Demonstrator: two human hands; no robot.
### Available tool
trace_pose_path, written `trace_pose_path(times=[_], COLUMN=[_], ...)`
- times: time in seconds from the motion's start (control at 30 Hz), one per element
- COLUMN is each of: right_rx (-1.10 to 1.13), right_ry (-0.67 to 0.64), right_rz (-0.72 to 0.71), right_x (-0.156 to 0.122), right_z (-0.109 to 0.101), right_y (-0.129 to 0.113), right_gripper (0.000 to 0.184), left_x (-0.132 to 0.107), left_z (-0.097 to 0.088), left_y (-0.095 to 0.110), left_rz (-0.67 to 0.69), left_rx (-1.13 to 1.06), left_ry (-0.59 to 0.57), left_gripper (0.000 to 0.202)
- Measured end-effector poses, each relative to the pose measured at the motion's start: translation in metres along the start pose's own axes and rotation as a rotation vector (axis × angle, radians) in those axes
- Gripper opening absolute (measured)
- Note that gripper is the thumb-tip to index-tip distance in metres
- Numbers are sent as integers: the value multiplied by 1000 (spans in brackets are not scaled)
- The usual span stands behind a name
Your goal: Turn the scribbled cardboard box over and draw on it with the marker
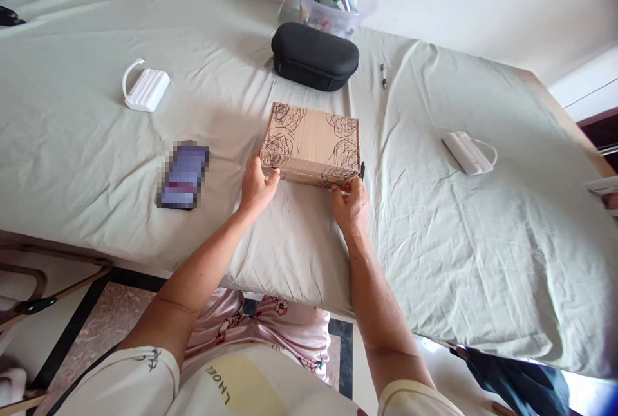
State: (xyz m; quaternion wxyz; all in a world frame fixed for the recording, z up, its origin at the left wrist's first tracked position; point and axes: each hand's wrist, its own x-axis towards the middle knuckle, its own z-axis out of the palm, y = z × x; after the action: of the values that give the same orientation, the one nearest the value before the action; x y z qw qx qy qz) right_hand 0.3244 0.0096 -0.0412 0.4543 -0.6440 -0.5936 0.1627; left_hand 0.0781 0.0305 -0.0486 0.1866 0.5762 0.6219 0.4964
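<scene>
The brown cardboard box (313,139) sits on a pale green sheet (434,248), and both hands are on it. The left hand (258,185) is clamped on its near left corner, with the thumb on the front. The right hand (351,203) is clamped on its near right corner. The box has curly black scribbles, like round flowers, at its corners, but I can't find any words on it. A black pen (362,171) pokes up at the right side of the box, by the right fingers; I can't tell if the hand holds it. To the left of the box lies a phone (184,176), and its screen is too blurry to read. Farther left and behind the box is a white block (147,89) with a loop. Another white block with a loop (467,153) lies well to the right of the box. Just behind the box is a black case (316,58), and past that stands a clear tub (328,15). On the near side of the box, the person's shirt (290,384) has letters that look like "LHOEL".
</scene>
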Motion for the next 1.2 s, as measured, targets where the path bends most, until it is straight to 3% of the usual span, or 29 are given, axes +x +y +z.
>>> trace_pose_path(times=[0.13, 0.23, 0.33, 0.57, 0.73, 0.83, 1.03, 1.2], right_rx=[-5, 26, 102, 305, 314, 258, 263, -17], right_ry=[22, 57, 121, 307, 407, 483, 472, 533], right_rz=[-25, -56, -76, -198, -289, -340, -436, -539], right_x=[-1, -4, -6, -6, -7, -7, -3, -4], right_z=[-1, -1, -3, -9, -14, -17, -18, -20], right_y=[-6, -13, -21, -27, -29, -31, -31, -30], right_gripper=[17, 29, 35, 44, 38, 33, 25, 21], left_x=[2, 4, 3, -4, -5, -5, -2, -4], left_z=[-4, -9, -12, -24, -31, -33, -32, -26], left_y=[-3, -1, 9, 33, 37, 39, 39, 33], left_rz=[0, 43, 112, 307, 350, 423, 447, 485], left_rx=[25, 9, -3, -2, 4, -23, 45, 145], left_ry=[28, 64, 158, 330, 316, 324, 300, 301], left_gripper=[24, 35, 48, 56, 61, 52, 47, 40])
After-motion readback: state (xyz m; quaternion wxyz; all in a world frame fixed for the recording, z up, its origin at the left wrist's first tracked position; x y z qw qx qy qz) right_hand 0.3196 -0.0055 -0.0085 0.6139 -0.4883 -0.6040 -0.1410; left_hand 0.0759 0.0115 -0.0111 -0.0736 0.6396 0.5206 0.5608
